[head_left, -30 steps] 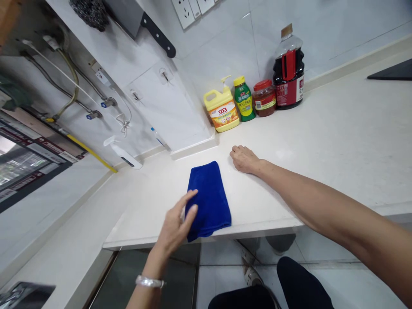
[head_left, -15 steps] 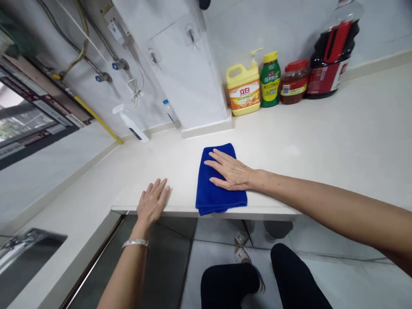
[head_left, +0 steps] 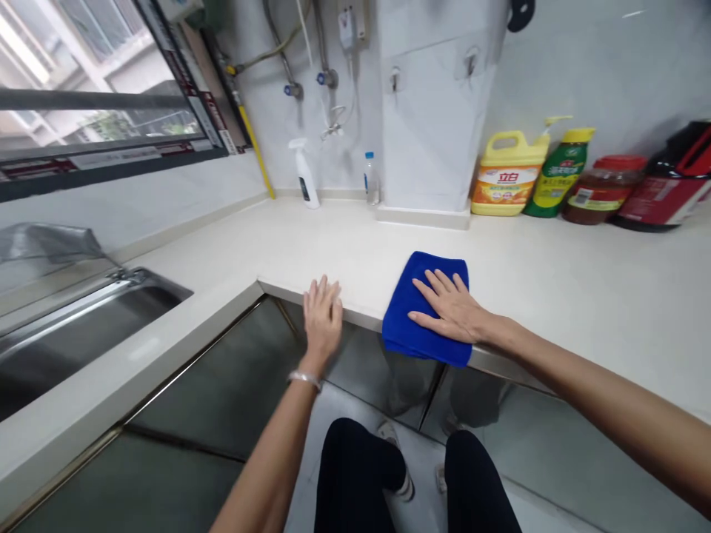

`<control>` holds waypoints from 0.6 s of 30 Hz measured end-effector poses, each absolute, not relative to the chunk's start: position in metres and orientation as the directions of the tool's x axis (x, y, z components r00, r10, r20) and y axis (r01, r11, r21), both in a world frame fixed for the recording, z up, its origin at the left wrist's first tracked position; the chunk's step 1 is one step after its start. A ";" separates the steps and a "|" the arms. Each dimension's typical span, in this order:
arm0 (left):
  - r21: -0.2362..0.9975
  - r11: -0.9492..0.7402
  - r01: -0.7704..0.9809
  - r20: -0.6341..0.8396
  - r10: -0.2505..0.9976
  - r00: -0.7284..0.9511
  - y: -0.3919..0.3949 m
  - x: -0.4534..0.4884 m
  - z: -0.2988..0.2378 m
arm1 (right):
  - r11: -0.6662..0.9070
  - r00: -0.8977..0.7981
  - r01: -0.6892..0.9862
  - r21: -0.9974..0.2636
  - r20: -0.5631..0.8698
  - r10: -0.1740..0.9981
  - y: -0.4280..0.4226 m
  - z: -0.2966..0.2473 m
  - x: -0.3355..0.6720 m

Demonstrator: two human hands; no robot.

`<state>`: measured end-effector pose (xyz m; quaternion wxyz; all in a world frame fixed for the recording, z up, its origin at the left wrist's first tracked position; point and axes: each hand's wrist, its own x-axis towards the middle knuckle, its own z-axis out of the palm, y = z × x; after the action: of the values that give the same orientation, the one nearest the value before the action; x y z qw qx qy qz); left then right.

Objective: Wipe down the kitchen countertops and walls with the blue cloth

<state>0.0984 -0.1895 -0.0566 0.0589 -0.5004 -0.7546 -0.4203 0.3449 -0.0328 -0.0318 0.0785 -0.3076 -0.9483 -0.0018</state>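
Observation:
A folded blue cloth (head_left: pixel 408 303) lies on the white countertop (head_left: pixel 344 244), its near edge hanging over the front edge. My right hand (head_left: pixel 449 307) rests flat on it, fingers spread and pressing down without gripping. To the left, my left hand (head_left: pixel 323 314) is at the counter's front edge with its fingers stretched out and nothing in it. A silver bracelet (head_left: pixel 304 379) circles the left wrist.
A yellow detergent jug (head_left: pixel 506 178), a green bottle (head_left: pixel 560 174), a red-lidded jar (head_left: pixel 603 191) and a large dark bottle (head_left: pixel 666 192) line the wall. A white spray bottle (head_left: pixel 304 175) and small clear bottle (head_left: pixel 371 181) stand behind. The sink (head_left: pixel 94 318) is at left.
The view has turned left, bringing more of the sink and window into sight. My right hand stays flat on the cloth, and my left hand stays at the counter's edge.

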 end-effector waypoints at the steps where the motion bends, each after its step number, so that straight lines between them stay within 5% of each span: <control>1: 0.607 0.131 0.784 0.516 0.685 -0.514 -0.210 0.117 -0.077 | 0.811 -0.797 0.584 -0.035 0.166 0.581 -0.039 -0.035 0.348; 4: 0.822 0.035 0.568 0.356 0.748 -0.561 -0.280 0.173 -0.164 | 0.821 -0.804 0.570 0.030 0.224 0.550 -0.056 -0.045 0.357; 7: 0.899 0.197 0.391 0.015 0.879 -0.477 -0.348 0.221 -0.262 | 0.850 -0.841 0.513 0.117 0.266 0.471 -0.070 -0.052 0.369; 10: 0.891 0.402 0.211 -0.295 0.867 -0.401 -0.397 0.253 -0.328 | 0.887 -0.879 0.412 0.209 0.346 0.327 -0.086 -0.058 0.384; 14: 0.855 0.502 0.130 -0.412 0.810 -0.418 -0.417 0.266 -0.356 | 0.874 -0.878 0.304 0.379 0.467 0.103 -0.104 -0.070 0.405; 18: 0.861 0.504 0.070 -0.419 0.780 -0.465 -0.415 0.262 -0.361 | 0.845 -0.880 0.283 0.454 0.474 0.041 -0.108 -0.087 0.421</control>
<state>0.2616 -0.4152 -0.3608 -0.4333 -0.2828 -0.7512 -0.4098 0.4208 -0.1076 -0.0870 0.2292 -0.0869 -0.9326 -0.2648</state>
